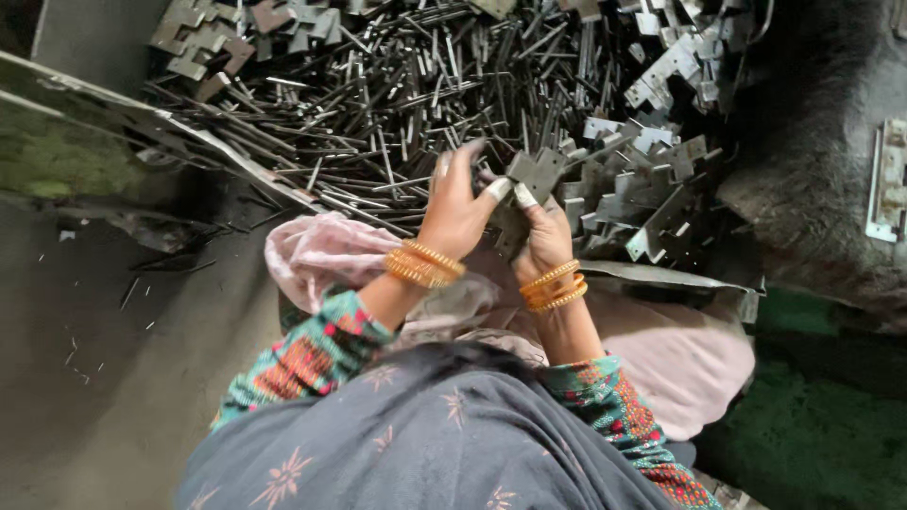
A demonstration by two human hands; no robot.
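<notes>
1. Grey, dusty floor (113, 378) runs along my left, and ahead of me a great heap of thin metal pins (397, 104) spreads across the ground, with stamped metal plates (652, 189) piled to its right and more of them at the top left.

2. Both of my hands meet at the near edge of that heap, above my lap, where a pink cloth (321, 250) lies bunched over my knees.

3. My right hand (546, 236) is closed on a small notched hinge plate (535, 172); thumb and fingers pinch its lower part, and the plate stands up above my fingertips, tilted a little.

4. My left hand (455, 208) is raised just beside it, fingers curled inward toward the plate. Whether it pinches a pin I cannot tell; the fingers hide whatever lies between them.

5. As I judge it, the work goes best if I keep the plate steady with the right hand, barrel end clear of my fingers, and let the left do the fine aligning, so nothing slips or jams at an angle.

6. The edges look sharp and the pile is loose, so I would grip by the flat faces, not the cut rims.

7. Pose: both wrists are bent back slightly, forearms converging from my patterned sleeves (321, 349), gold bangles (422, 263) sitting at each wrist, thumbs nearly touching.
</notes>
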